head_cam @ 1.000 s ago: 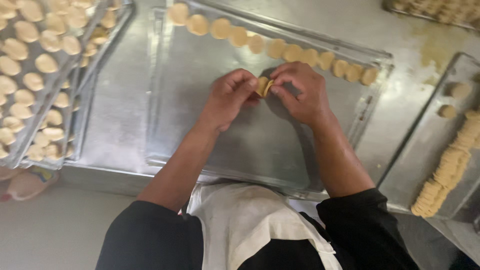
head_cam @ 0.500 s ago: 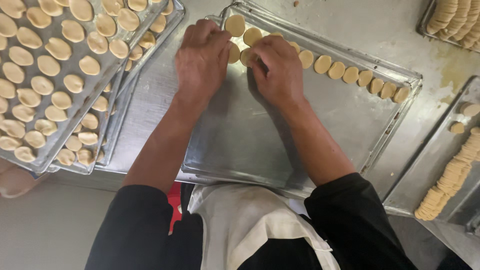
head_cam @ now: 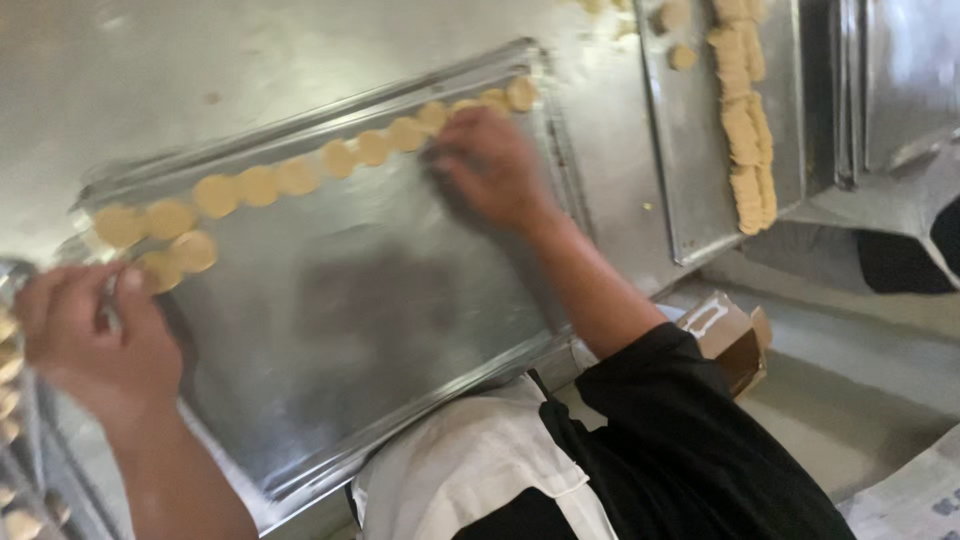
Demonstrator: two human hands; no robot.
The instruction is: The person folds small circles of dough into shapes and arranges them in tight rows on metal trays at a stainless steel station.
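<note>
On the big metal tray (head_cam: 330,330) in the middle of the frame, the two hands have moved apart. Half a second ago both hands were close together at the far edge of the tray, near the start of the row. Now the right hand (head_cam: 490,175) is at the upper middle of the frame, at the right end of the row of dough rounds (head_cam: 330,160). The left hand (head_cam: 95,335) has gone off to the lower left, by the tray's left edge.

The row looks about the same length as before, and two more dough rounds (head_cam: 180,258) lie just under its left end. So a second row has begun.

The right hand lies flat, palm down, fingers spread and touching the tray just below the rounds. It looks loose, not gripping, but it is blurred, so I cannot tell for sure. The left hand is curled, with fingers bent in toward the thumb. I cannot tell if it holds anything.

A side tray (head_cam: 700,150) at the upper right carries a stack of more dough pieces (head_cam: 742,130). Both trays sit on the shiny counter (head_cam: 200,60).
</note>
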